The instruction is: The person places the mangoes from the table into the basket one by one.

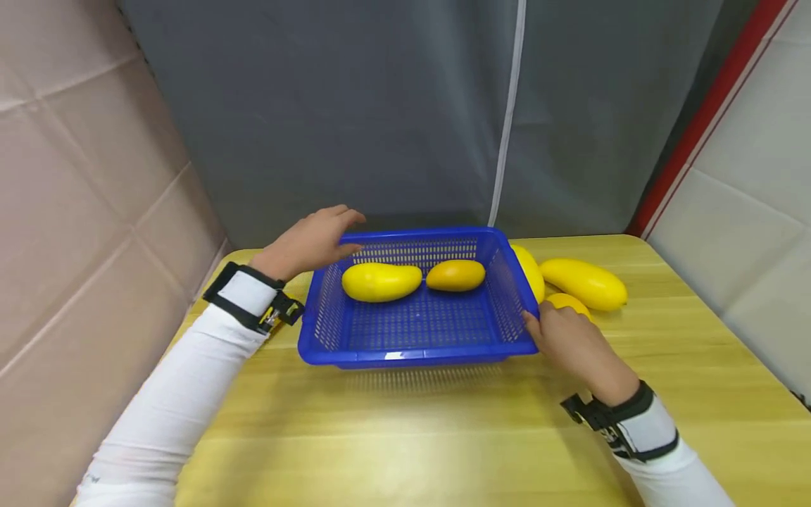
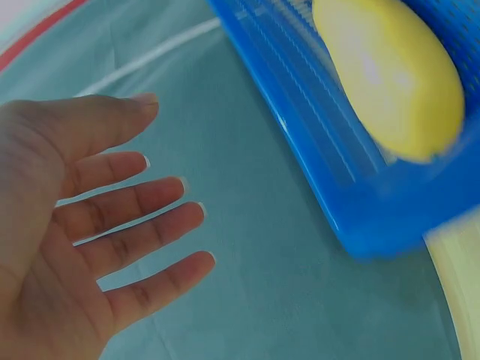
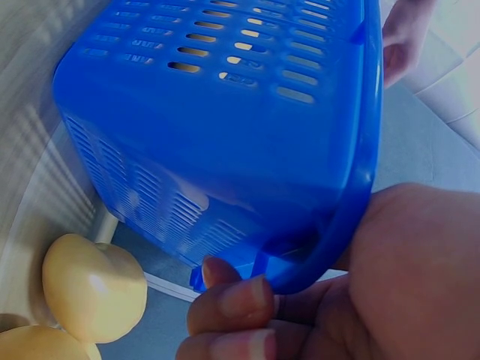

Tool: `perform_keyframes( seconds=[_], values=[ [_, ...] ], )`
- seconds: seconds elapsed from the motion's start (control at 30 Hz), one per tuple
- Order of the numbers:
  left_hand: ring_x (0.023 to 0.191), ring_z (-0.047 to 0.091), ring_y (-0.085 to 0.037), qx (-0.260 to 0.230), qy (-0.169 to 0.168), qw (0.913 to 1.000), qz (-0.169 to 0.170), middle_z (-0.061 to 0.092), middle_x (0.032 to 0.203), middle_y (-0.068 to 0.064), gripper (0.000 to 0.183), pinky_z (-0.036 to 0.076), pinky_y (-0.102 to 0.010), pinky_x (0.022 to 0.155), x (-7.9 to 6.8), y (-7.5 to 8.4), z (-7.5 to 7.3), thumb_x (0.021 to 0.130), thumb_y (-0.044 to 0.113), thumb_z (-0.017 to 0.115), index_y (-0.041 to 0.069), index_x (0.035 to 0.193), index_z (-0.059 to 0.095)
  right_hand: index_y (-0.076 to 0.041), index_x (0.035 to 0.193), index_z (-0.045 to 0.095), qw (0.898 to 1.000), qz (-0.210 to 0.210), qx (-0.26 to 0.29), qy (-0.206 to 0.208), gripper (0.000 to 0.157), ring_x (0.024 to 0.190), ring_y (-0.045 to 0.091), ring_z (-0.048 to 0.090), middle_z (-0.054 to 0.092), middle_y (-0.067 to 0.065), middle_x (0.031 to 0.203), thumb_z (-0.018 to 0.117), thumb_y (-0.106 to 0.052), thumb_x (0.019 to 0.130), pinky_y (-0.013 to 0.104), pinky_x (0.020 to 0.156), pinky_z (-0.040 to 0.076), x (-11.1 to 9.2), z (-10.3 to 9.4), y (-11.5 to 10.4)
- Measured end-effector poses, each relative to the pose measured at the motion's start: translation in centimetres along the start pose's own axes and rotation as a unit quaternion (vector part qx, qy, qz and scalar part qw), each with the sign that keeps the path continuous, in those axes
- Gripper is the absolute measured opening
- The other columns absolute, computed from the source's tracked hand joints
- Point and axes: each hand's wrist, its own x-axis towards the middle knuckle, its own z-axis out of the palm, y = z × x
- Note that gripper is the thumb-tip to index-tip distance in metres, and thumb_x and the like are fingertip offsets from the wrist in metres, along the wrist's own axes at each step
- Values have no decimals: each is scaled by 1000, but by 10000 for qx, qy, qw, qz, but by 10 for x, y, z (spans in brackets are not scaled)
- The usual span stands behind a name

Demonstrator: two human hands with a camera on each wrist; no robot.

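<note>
A blue slotted plastic basket (image 1: 418, 355) is at the middle of the table; its front edge casts a dotted shadow on the wood. Inside lie a long yellow fruit, papaya-like in shape (image 1: 381, 282), and a smaller orange-yellow mango (image 1: 455, 275). My right hand (image 1: 573, 345) grips the basket's right rim near the front corner, its fingers curled around the edge in the right wrist view. By the far left corner is my left hand (image 1: 310, 243), fingers spread and holding nothing. The left wrist view shows a gap between those fingers (image 2: 142, 217) and the basket rim.
Right of the basket lie a long yellow fruit (image 1: 586, 283), another yellow fruit (image 1: 529, 271) partly behind the basket, and a rounder orange-yellow one (image 1: 568, 304) partly behind my right hand. A grey curtain (image 1: 329, 127) hangs behind the wooden table (image 1: 405, 443). Pale walls stand on both sides.
</note>
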Motion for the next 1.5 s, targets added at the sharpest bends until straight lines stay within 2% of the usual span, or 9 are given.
perform_keyframes(
  seconds=[0.17,0.33,0.47,0.8,0.97,1.1,1.37,1.5],
  values=[
    [109,55,-34,-24,190,9991,-371,56,123,-19,50,46,-48,91,-25,-24,-7,90,22,68,-1,131,51,6,86,53,9999,-73,11,85,34,56,27,49,47,10,65,47,-25,99,41,49,41,1,0,-2],
    [110,54,-37,28,167,9977,-660,55,122,-21,49,47,-52,88,-50,-42,-16,91,19,66,-2,132,50,6,88,53,10000,-39,10,35,35,57,27,50,48,10,66,46,-26,100,42,50,42,4,-2,-5],
    [111,53,-40,106,82,9963,-854,54,124,-24,49,46,-54,89,-65,-54,-15,91,18,66,-3,132,50,7,89,53,10000,-13,2,-7,36,57,28,50,48,11,66,46,-27,100,42,50,42,6,-3,-5],
    [107,53,-43,144,-256,9935,-1103,53,121,-29,54,44,-57,89,-94,-84,13,88,23,70,-8,128,50,5,84,52,9998,-138,15,115,34,54,27,50,46,9,64,47,-25,100,42,47,41,3,-1,-2],
    [113,47,-48,149,-643,9890,-1323,47,126,-34,64,39,-60,94,-108,-100,29,87,31,70,-9,131,47,5,85,52,9998,-132,-20,146,34,57,29,52,47,10,65,47,-25,100,45,49,43,6,-1,-3],
    [114,44,-50,23,-867,9840,-1559,44,128,-36,70,38,-63,92,-118,-110,44,85,36,70,-9,133,45,5,86,52,9999,-126,-8,95,34,58,30,53,47,11,65,47,-25,100,45,50,43,6,-1,-3],
    [109,46,-55,-117,-1081,9798,-1679,43,125,-37,82,40,-64,88,-128,-117,58,78,40,76,-11,133,43,6,87,52,10000,-25,-4,-13,35,60,31,53,48,12,66,46,-26,100,46,53,44,8,-3,-4],
    [108,47,-54,-311,-1239,9742,-1860,41,126,-38,88,40,-65,88,-132,-118,63,77,43,77,-10,136,39,7,88,52,10000,-6,6,-50,35,59,31,52,48,12,67,45,-26,100,46,53,43,8,-3,-4]
  ],
)
